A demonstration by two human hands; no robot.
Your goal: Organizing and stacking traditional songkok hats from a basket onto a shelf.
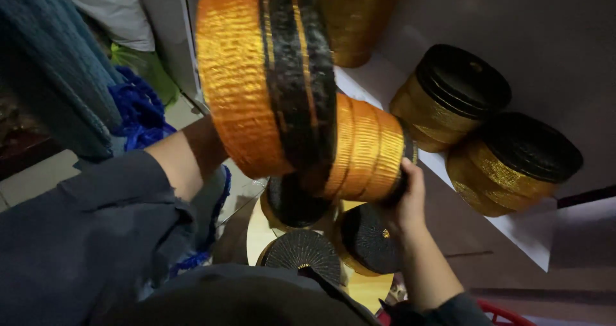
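Note:
A large round woven container [256, 76], orange with a black and gold band, hangs in the air in front of me. My left forearm [192, 153] runs up behind it, and the hand itself is hidden by the container it carries. A smaller orange ribbed round container [362, 146] lies on its side against the big one. My right hand [410, 197] grips its black end from below.
Two gold round containers with black lids [449, 95] [513, 162] stand on a white shelf [385, 82] at the right, another gold one [356, 18] behind. Three black-topped ones [301, 252] sit on a round wooden top [369, 287] below. Blue cloth [138, 111] hangs at left.

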